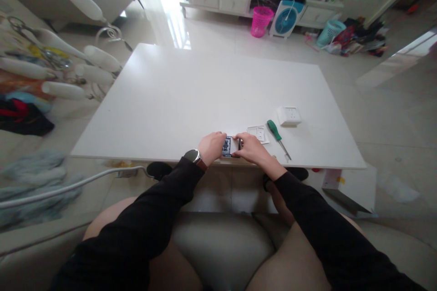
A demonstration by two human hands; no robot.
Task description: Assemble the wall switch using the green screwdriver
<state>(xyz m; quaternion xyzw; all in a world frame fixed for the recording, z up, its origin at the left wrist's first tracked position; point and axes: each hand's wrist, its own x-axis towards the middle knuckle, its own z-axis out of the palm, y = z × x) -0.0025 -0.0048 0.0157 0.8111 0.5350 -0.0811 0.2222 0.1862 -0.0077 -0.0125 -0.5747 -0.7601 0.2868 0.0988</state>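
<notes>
A small square piece (226, 146) with a dark, light-patterned face is between my two hands at the near edge of the table. My left hand (212, 148), with a watch at the wrist, holds its left side. Fingers of my right hand (251, 148) close on its right side, where a dark strip shows. What exactly the piece is cannot be made out. Just beyond my right hand lies a white socket faceplate (259, 133). A screwdriver (274, 131) with a green handle rests beside it, tip toward me. Farther right stands a white wall socket on its box (289, 116).
The white table (191, 86) spans the view before me. At its left stands a lamp with several white tube shades (99, 57). A grey cable (78, 185) runs in from the left. An open white box (355, 186) sits below the right corner.
</notes>
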